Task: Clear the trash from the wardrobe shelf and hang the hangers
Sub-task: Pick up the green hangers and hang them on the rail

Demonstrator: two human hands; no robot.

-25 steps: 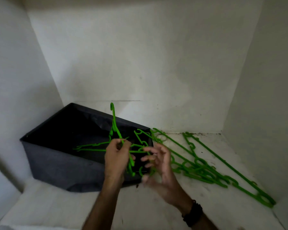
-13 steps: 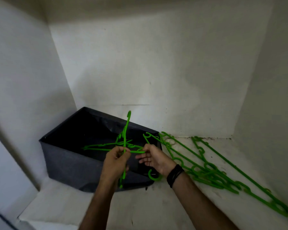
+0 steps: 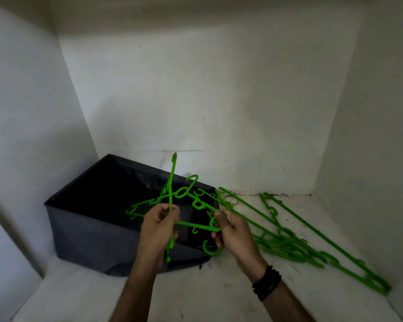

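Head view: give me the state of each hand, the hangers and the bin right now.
left hand: shut on held hangers, lifted over the bin
right hand: shut on the same tangled bunch
hanger pile: lying flat on the shelf, not hung
fabric bin: open-topped, standing at shelf's left

Your arms are bare from the bottom edge of the view to the hands; no sleeves show. Your left hand (image 3: pixel 158 225) and its wrist carry nothing: no ring, no band. Your right hand (image 3: pixel 234 231) has bare fingers too. On your right wrist sits a black bracelet (image 3: pixel 266 282), several stacked strands, bead-like or braided, wrapped snugly round.
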